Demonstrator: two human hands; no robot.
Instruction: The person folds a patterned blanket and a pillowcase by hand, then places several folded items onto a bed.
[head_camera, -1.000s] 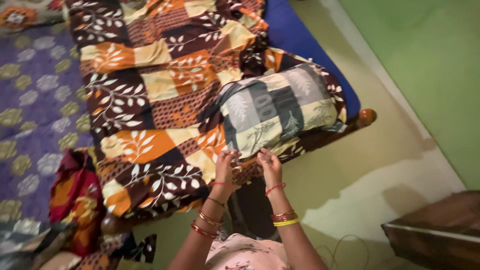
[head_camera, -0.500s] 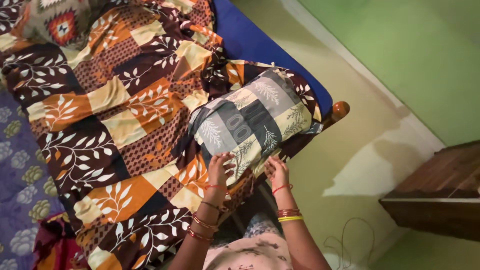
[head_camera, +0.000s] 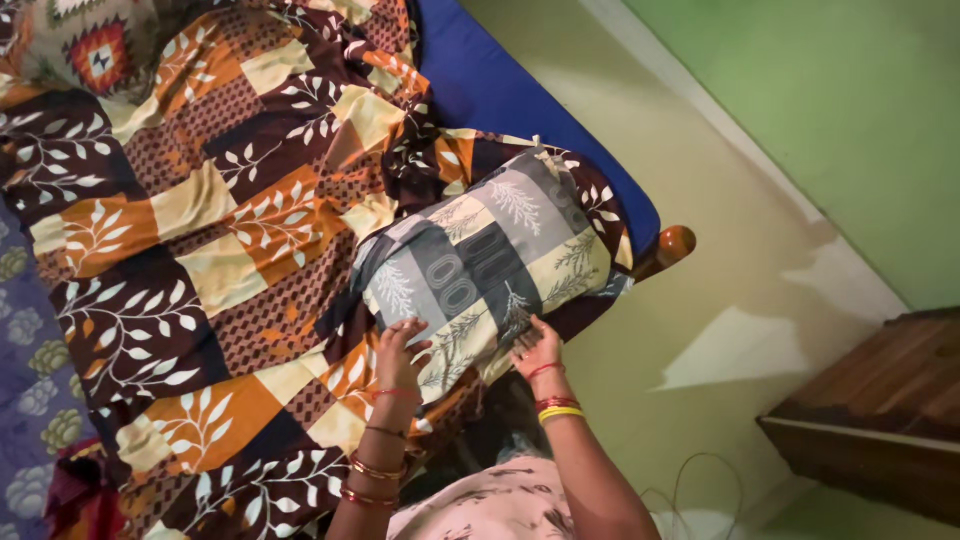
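- The pillow (head_camera: 490, 265), in a grey-and-cream leaf-print case, lies near the corner of the bed, on top of the patchwork bedspread (head_camera: 200, 230) of orange, brown and cream squares.
- The left hand (head_camera: 398, 345) rests on the pillow's near edge, fingers loosely spread and pressing on the cloth rather than clutching it.
- The right hand (head_camera: 540, 348) is at the same near edge further along, fingers curled at the hem; whether it pinches the fabric I cannot tell.
- The pillow looks fully cased and plump, set down though a little askew; by my reckoning only the smoothing or squaring of it is left.
- The bedspread is rumpled in folds beside the pillow, so that part seems unfinished.
- A blue mattress (head_camera: 500, 90) shows past the spread, with the round wooden bedpost knob (head_camera: 676, 241) at the corner.
- A dark wooden piece of furniture (head_camera: 880, 420) stands apart on the pale floor (head_camera: 720, 300).
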